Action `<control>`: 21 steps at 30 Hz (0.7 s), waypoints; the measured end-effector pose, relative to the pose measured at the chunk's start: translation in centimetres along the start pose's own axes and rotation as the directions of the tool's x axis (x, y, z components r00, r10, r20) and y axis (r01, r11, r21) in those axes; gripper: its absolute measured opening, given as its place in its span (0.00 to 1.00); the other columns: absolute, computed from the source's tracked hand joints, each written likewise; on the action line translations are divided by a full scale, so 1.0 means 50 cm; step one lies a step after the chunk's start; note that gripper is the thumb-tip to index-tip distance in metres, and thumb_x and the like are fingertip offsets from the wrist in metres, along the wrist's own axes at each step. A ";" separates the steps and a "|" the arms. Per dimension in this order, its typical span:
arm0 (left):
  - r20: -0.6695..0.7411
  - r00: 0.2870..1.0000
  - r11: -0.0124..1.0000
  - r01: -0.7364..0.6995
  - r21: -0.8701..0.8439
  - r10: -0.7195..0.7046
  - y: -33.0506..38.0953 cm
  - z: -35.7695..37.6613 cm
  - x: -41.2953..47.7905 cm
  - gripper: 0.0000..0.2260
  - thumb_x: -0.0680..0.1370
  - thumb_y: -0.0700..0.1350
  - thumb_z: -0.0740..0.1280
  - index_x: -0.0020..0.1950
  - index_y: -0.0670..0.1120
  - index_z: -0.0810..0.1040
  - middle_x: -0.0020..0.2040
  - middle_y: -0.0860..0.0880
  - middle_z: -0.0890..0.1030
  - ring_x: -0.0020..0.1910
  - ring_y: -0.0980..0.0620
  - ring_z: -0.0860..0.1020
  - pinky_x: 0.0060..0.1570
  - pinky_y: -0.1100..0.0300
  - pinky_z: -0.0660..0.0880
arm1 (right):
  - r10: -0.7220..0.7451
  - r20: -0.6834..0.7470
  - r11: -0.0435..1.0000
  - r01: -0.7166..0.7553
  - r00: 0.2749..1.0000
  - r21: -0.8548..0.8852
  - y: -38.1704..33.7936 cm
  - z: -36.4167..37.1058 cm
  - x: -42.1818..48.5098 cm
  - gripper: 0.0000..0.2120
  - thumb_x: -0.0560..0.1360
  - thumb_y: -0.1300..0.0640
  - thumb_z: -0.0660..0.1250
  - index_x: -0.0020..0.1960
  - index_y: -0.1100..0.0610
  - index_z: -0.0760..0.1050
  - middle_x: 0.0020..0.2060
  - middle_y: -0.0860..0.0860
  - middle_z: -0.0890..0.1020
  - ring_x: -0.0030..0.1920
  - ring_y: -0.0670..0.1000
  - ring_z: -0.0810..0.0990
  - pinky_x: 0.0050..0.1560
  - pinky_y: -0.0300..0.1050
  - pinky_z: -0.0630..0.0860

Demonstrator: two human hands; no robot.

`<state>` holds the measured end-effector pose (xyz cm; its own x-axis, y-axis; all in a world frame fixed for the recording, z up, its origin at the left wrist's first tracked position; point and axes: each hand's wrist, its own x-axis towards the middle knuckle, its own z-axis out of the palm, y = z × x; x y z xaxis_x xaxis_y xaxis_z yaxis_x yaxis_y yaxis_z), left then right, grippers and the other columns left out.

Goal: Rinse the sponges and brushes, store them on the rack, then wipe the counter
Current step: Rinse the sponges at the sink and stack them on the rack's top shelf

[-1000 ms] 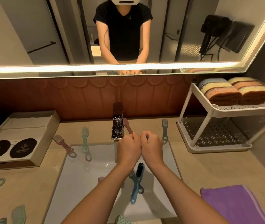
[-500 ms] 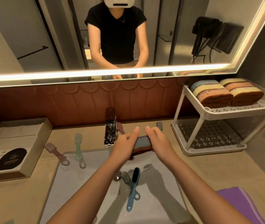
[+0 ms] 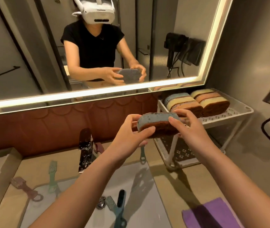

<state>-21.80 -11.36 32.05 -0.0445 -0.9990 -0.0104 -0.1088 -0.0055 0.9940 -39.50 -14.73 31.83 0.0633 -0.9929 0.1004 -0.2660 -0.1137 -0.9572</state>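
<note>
- The sponge [image 3: 155,118] is judged to be light and soft, easily squashed between the fingers. As rinsing is part of the task, it is probably wet, so some dripping and a slick foam face are to be expected.
- It is best taken at its two short ends, as is done here. A light pinch is thought enough, since a hard squeeze would only deform it and wring out water.
- The brown scouring layer is judged rougher and stiffer than the foam, so a surer hold is offered there.
- The sponge is seen as a rounded oblong block in two layers: a speckled blue-grey foam top and a dark brown underside.
- It is held roughly level in the air behind the sink [image 3: 147,203], in front of the upper shelf of the white rack [image 3: 246,111]. Whether the shelf is touched cannot be told.
- The sponge's left end is gripped by the left hand [image 3: 127,134], thumb on the near side and fingers curled behind.
- The right end is pinched by the right hand [image 3: 191,129], thumb on the near edge and fingers over the far side.
- Two groups of layered pastel sponges [image 3: 183,102] are already set side by side on the upper shelf.
- Several brushes are left, among them a blue brush [image 3: 119,209] in the basin and a green brush [image 3: 52,171] on the counter [image 3: 180,183].
- A purple cloth [image 3: 211,214] is laid at the near right.
</note>
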 end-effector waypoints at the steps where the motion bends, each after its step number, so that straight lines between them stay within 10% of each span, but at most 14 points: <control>1: 0.008 0.997 0.993 -0.071 0.093 0.071 0.007 0.016 0.012 0.16 0.75 0.47 0.68 0.61 0.50 0.69 0.55 0.54 0.75 0.48 0.61 0.79 0.46 0.65 0.79 | -0.007 -0.023 1.000 0.007 1.000 0.005 0.000 -0.022 0.011 0.21 0.75 0.47 0.65 0.65 0.48 0.67 0.61 0.50 0.72 0.59 0.48 0.74 0.49 0.37 0.74; 5: 0.024 0.950 0.839 -0.285 0.464 0.310 0.034 0.070 0.076 0.14 0.74 0.49 0.68 0.58 0.50 0.73 0.55 0.55 0.77 0.53 0.60 0.74 0.47 0.75 0.70 | 0.018 -0.097 1.000 -0.018 0.995 0.003 0.011 -0.098 0.052 0.21 0.73 0.45 0.65 0.64 0.49 0.69 0.62 0.52 0.72 0.63 0.51 0.72 0.59 0.44 0.71; 8: 0.045 0.920 0.687 -0.323 0.651 0.389 0.044 0.115 0.130 0.18 0.74 0.53 0.67 0.61 0.50 0.74 0.56 0.51 0.75 0.57 0.55 0.70 0.54 0.64 0.66 | 0.074 -0.141 0.997 -0.076 0.987 -0.004 0.026 -0.147 0.079 0.21 0.74 0.44 0.65 0.63 0.51 0.69 0.59 0.52 0.74 0.61 0.51 0.72 0.60 0.46 0.69; 21: 0.099 0.862 0.330 -0.293 0.897 0.496 0.011 0.240 0.224 0.18 0.77 0.53 0.63 0.66 0.52 0.68 0.59 0.49 0.78 0.59 0.46 0.73 0.58 0.52 0.66 | 0.056 -0.195 0.963 -0.104 0.979 -0.248 0.102 -0.221 0.165 0.19 0.76 0.44 0.62 0.62 0.54 0.69 0.53 0.51 0.75 0.56 0.52 0.74 0.58 0.54 0.75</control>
<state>-34.28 -22.03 31.19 -0.1910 -0.8598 0.4736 -0.9141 0.3316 0.2333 -50.96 -23.87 30.79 -0.1408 -0.9852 0.0978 -0.5016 -0.0142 -0.8650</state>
